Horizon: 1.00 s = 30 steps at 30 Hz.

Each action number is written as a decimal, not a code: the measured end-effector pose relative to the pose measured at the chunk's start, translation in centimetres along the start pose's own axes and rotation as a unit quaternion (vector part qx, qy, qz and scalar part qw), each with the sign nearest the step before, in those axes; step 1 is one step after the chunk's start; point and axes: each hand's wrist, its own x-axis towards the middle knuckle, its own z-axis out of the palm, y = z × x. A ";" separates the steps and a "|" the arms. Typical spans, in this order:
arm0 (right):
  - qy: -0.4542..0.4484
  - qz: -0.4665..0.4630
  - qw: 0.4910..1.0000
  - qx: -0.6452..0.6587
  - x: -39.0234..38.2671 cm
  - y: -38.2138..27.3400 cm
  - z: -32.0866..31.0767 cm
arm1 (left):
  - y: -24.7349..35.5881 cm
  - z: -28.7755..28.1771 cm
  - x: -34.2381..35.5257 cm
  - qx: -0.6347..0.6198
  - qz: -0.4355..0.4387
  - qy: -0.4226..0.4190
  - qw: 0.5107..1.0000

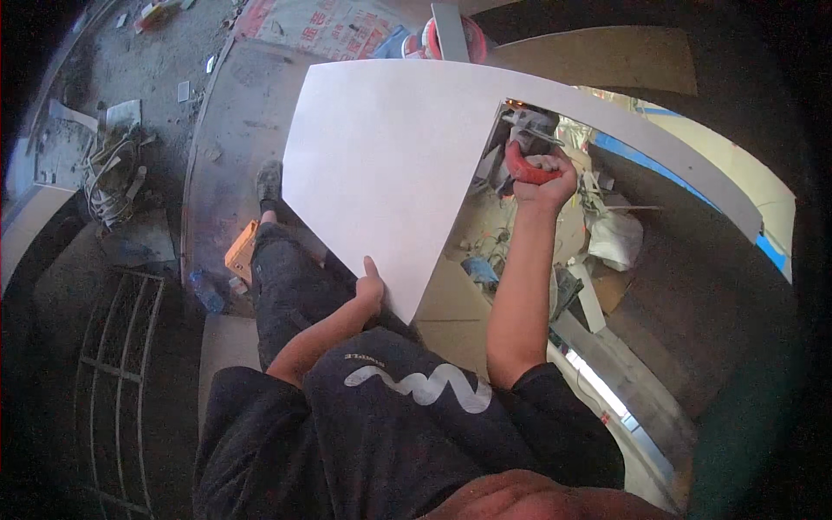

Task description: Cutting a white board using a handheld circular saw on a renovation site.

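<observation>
A large white board [381, 165] spans the middle of the view, with a curved arm reaching to the right. My left hand [371, 286] grips its lower left edge, one digit lying on top and the other fingers mostly hidden. My right hand [542, 173] is closed on the red handle of a cutting tool [533, 130] with a grey body, at the board's straight right edge. Small orange specks, like sparks, show at the corner beside the tool.
A littered concrete floor with coiled hose [117, 173] lies left, near a metal rack [113, 381]. An orange box [240, 251] and blue bottle [206, 290] sit by my leg. Curved brown board [607, 61] lies behind. Scraps and a white bag [615, 238] lie below the cut-out.
</observation>
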 end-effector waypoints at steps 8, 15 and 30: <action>0.020 -0.001 1.000 0.002 -1.8 0.9 2.0 | -1.1 0.4 1.0 -0.056 0.000 0.016 0.998; -0.003 -0.012 1.000 -0.013 -0.8 0.7 0.9 | -1.3 0.3 1.7 -0.045 -0.005 -0.026 0.999; -0.009 -0.021 1.000 0.003 -3.2 1.5 1.8 | -0.2 -0.3 0.4 -0.023 -0.001 0.020 1.000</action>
